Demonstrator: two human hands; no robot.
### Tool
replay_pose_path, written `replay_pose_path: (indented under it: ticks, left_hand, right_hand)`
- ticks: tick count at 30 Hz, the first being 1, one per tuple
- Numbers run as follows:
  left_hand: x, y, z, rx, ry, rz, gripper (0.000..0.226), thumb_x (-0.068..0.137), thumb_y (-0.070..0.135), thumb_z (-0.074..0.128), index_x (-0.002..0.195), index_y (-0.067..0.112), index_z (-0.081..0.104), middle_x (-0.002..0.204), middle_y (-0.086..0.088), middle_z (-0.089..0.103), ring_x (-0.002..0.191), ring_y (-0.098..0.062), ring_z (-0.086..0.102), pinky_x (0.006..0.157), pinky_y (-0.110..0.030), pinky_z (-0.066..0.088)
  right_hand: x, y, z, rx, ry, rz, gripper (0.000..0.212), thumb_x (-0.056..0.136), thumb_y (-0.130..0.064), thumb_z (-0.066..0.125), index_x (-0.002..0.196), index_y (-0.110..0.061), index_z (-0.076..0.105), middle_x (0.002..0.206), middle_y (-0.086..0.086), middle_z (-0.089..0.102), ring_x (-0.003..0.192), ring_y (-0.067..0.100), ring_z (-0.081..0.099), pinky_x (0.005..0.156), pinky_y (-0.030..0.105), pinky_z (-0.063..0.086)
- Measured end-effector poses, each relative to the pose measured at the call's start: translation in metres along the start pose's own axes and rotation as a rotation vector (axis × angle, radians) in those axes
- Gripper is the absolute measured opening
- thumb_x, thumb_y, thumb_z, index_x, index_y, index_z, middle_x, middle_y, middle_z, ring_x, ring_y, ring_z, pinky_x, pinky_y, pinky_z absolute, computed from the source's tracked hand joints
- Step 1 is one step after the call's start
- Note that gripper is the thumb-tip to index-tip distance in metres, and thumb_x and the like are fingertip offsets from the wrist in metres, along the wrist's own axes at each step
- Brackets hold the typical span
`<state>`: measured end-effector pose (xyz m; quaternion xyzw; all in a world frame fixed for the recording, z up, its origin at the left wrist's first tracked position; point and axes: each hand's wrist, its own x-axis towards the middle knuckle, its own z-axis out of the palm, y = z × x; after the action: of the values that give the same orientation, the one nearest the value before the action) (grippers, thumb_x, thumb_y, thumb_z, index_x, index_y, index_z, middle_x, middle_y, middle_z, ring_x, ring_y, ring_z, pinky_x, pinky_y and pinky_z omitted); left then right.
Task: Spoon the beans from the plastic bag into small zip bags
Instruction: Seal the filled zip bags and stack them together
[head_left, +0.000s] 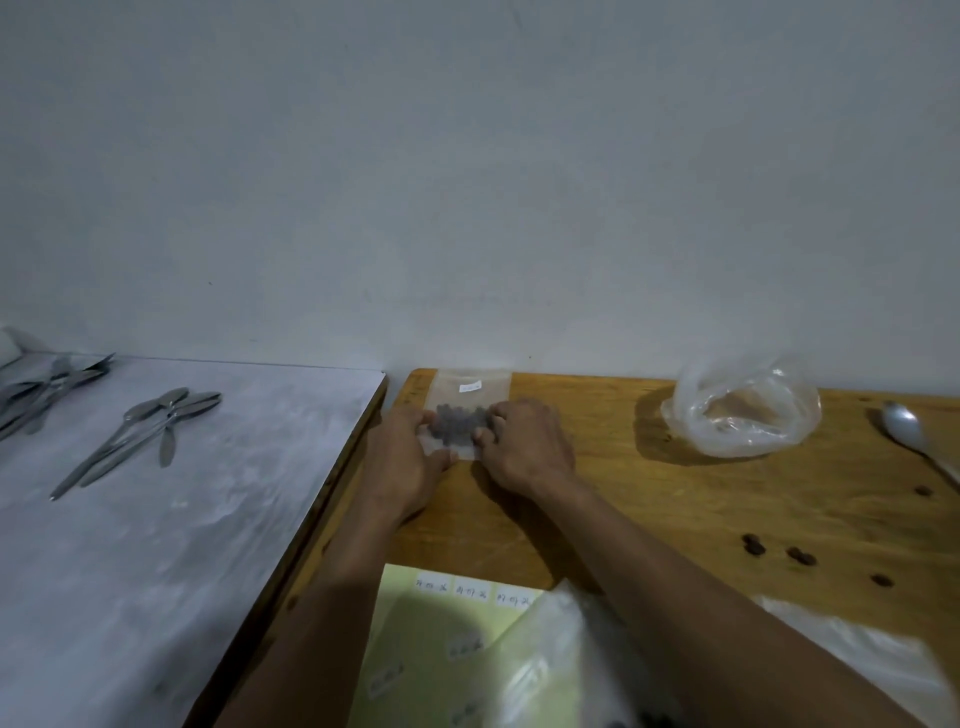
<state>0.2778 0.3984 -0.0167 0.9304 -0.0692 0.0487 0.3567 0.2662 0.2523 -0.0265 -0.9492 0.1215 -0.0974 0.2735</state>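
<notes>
Both hands are working on one small zip bag (470, 395) lying flat on the wooden table (649, 499) near the wall. The left hand (402, 462) is lying over the bag's left edge with fingers fairly straight, pressing it down; the right hand (524, 447) is resting on the right side with fingertips curled onto the plastic, seemingly pinching it, though the exact grip is unclear. A cluster of dark beans (460, 418) is showing through the bag between the hands. In my judgement the sealing step is in hand. The plastic bag (743, 410) is sitting open well to the right, apparently nearly empty, with the spoon (906, 428) beyond it. Several loose beans (753, 545) are lying spilled on the table. The next move is calling for firm pressure along the zip, then collecting a fresh bag.
</notes>
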Motion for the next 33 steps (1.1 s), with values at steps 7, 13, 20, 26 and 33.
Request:
replay_pose_path:
  ticks: [7, 13, 20, 26, 33]
  left_hand:
    - [-0.038, 0.022, -0.022, -0.079, 0.018, 0.041, 0.049, 0.085, 0.029, 0.080, 0.129, 0.015, 0.065, 0.123, -0.003, 0.067, 0.111, -0.019, 0.064, 0.087, -0.026, 0.048]
    - [-0.115, 0.045, -0.043, -0.044, -0.384, 0.037, 0.036, 0.073, 0.052, 0.084, 0.088, 0.021, 0.074, 0.078, 0.010, 0.065, 0.066, 0.002, 0.059, 0.060, -0.013, 0.044]
    - [-0.155, 0.052, -0.030, 0.135, -0.452, 0.107, 0.018, 0.081, 0.034, 0.083, 0.086, 0.022, 0.071, 0.084, 0.013, 0.061, 0.072, 0.001, 0.051, 0.061, -0.016, 0.038]
    - [-0.155, 0.073, -0.045, -0.249, -0.317, 0.060, 0.006, 0.087, 0.013, 0.078, 0.087, 0.011, 0.072, 0.077, 0.004, 0.067, 0.068, -0.005, 0.058, 0.063, -0.016, 0.048]
    - [-0.144, 0.077, -0.058, -0.745, -0.061, -0.073, 0.030, 0.073, -0.001, 0.084, 0.099, -0.008, 0.070, 0.087, -0.015, 0.079, 0.079, -0.029, 0.076, 0.066, -0.032, 0.063]
  right_hand:
    - [-0.048, 0.012, -0.053, 0.248, -0.079, -0.057, 0.035, 0.092, -0.029, 0.069, 0.124, -0.017, 0.067, 0.121, 0.003, 0.067, 0.109, 0.019, 0.063, 0.084, 0.024, 0.046]
    - [-0.119, 0.046, -0.114, 0.097, -0.349, -0.138, 0.030, 0.080, -0.043, 0.079, 0.104, -0.025, 0.075, 0.096, -0.011, 0.072, 0.088, 0.007, 0.067, 0.079, 0.026, 0.056]
    - [-0.145, 0.056, -0.100, 0.029, -0.370, -0.162, 0.033, 0.079, -0.041, 0.079, 0.105, -0.022, 0.073, 0.093, -0.008, 0.071, 0.090, 0.014, 0.066, 0.084, 0.033, 0.055]
    - [-0.144, 0.055, -0.131, 0.570, -0.373, -0.054, 0.009, 0.087, -0.015, 0.076, 0.088, -0.007, 0.074, 0.080, 0.004, 0.071, 0.069, 0.010, 0.061, 0.064, 0.027, 0.054]
    - [-0.130, 0.032, -0.149, 0.994, -0.176, 0.009, 0.017, 0.079, 0.000, 0.080, 0.094, -0.003, 0.073, 0.075, 0.008, 0.065, 0.071, 0.015, 0.062, 0.070, 0.026, 0.057]
